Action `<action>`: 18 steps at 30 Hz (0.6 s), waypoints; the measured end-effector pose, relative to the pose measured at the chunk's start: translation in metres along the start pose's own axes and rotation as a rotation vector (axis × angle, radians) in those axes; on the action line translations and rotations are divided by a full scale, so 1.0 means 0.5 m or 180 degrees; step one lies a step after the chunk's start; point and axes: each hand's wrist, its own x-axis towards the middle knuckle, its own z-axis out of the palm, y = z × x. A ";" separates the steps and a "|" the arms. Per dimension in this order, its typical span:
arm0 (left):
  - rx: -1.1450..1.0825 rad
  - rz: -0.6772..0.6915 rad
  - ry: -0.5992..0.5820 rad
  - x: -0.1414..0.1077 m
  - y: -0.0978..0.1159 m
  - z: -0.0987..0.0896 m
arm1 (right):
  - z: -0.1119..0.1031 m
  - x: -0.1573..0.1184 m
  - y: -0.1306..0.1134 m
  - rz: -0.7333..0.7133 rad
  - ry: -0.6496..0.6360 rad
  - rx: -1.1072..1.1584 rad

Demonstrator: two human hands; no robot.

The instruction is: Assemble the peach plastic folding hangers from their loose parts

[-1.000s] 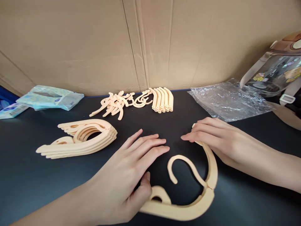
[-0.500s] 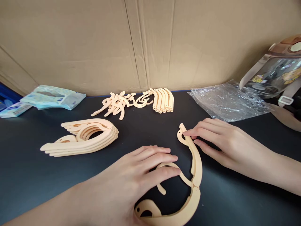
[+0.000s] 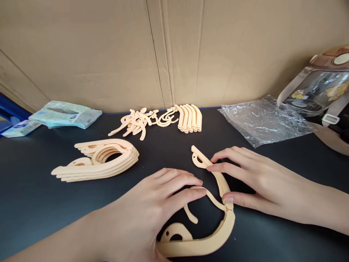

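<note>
— Where is the item under inspection?

— On the tabletop point(image 3: 40, 196), right before the person: one beige hanger point(image 3: 229, 222), bent at its middle joint, far arm point(image 3: 222, 185) pointing away, near arm point(image 3: 201, 248) running to the left hand point(image 3: 155, 207). Its hook point(image 3: 192, 215) curves leftward from the joint.

— State of the left fingers?

— Extended and close together, reaching over the hook; the index fingertip appears to touch it. The thumb is out of my sight, so I cannot tell whether that hand pinches the near arm, whose end it covers.

— And the right hand point(image 3: 259, 178)?

— Fingers spread. Two fingertips touch the far arm from the right; the thumb, well apart from them, lies beside the joint.

— Surrounding items?

— On the person's left, a nested stack of folded hangers point(image 3: 103, 173). Farther back, a tangle of loose beige pieces point(image 3: 132, 123), with a row of curved pieces point(image 3: 189, 118) to its right. A pale blue packet point(image 3: 84, 115) lies at the far left. At the far right I note a crumpled clear plastic bag point(image 3: 259, 122) and a clear bottle point(image 3: 313, 91) with a brown lid. A cardboard panel point(image 3: 109, 54) stands behind everything.
</note>
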 end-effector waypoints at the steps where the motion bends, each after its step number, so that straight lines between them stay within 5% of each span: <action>1: 0.0038 -0.0023 0.0014 0.000 0.001 0.000 | 0.000 0.001 0.000 -0.0006 0.0001 -0.0010; 12: 0.0704 -0.0411 0.0515 0.000 0.002 0.013 | -0.006 0.004 -0.007 -0.0153 -0.0178 0.0334; 18: 0.0648 -0.0435 0.0323 -0.002 -0.004 0.015 | -0.008 0.000 -0.015 -0.0106 -0.0349 0.0936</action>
